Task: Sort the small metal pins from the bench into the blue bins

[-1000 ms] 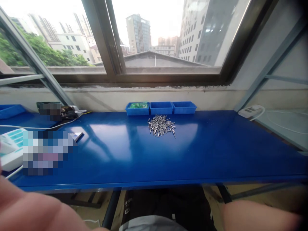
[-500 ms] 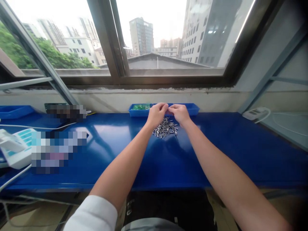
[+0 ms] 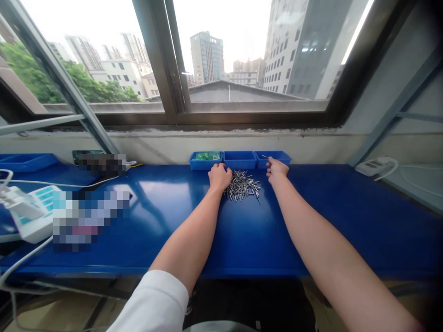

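Note:
A pile of thin metal pins (image 3: 242, 185) lies on the blue table. My left hand (image 3: 219, 176) is at the pile's left edge, fingers curled downward; whether it grips a pin is hidden. My right hand (image 3: 277, 169) pinches a small metal pin (image 3: 265, 157) at the front of the right blue bin (image 3: 283, 159). The pin points left over that bin. Beside it stand the middle blue bin (image 3: 239, 160) and the left blue bin (image 3: 196, 165), which holds green packets (image 3: 207, 156).
A white power strip (image 3: 375, 166) with a cable is at the back right. On the left are a white device with blue-green keys (image 3: 46, 203), cables, pixelated items and another blue tray (image 3: 31, 161). A window frame (image 3: 221, 121) rises behind the table (image 3: 173, 230).
My hands were together above the pile and have parted. The left has come down to the pile's left edge; the right has moved right with a pin to the right bin.

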`<state>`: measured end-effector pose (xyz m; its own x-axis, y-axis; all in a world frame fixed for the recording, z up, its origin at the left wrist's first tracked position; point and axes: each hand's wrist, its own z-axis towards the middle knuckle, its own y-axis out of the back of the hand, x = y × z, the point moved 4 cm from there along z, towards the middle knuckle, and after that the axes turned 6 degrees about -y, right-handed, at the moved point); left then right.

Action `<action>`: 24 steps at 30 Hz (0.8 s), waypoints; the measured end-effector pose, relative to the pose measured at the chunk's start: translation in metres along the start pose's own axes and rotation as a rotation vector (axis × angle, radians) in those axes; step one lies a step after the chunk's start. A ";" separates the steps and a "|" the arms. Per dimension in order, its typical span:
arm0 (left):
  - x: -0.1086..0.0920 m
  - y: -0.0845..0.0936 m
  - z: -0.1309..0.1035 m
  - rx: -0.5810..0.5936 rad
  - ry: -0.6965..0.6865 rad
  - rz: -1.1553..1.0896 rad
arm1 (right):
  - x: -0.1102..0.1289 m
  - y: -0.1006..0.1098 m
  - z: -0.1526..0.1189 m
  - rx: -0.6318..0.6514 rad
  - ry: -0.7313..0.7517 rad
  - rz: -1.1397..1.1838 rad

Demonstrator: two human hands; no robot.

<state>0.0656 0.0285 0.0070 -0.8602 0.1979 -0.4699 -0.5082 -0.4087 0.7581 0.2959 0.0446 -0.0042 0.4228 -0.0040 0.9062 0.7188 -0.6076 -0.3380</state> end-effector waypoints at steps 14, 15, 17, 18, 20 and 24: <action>-0.012 -0.007 -0.007 0.195 -0.133 0.145 | 0.000 -0.016 -0.018 0.178 0.601 -0.823; -0.014 -0.008 -0.008 0.223 -0.155 0.156 | -0.005 -0.020 -0.024 0.242 0.627 -0.973; -0.017 -0.012 -0.011 0.273 -0.186 0.171 | -0.014 -0.027 -0.035 0.348 0.648 -1.193; -0.017 -0.015 -0.011 0.294 -0.197 0.173 | -0.018 -0.029 -0.039 0.383 0.658 -1.260; -0.017 -0.019 -0.012 0.323 -0.205 0.170 | -0.023 -0.033 -0.045 0.423 0.677 -1.316; -0.015 -0.023 -0.010 0.314 -0.224 0.162 | -0.027 -0.037 -0.046 0.421 0.667 -1.318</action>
<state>0.0911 0.0256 -0.0080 -0.9002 0.3568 -0.2496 -0.3240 -0.1660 0.9314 0.2322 0.0304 -0.0048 -0.8534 -0.0738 0.5161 0.5195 -0.2039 0.8298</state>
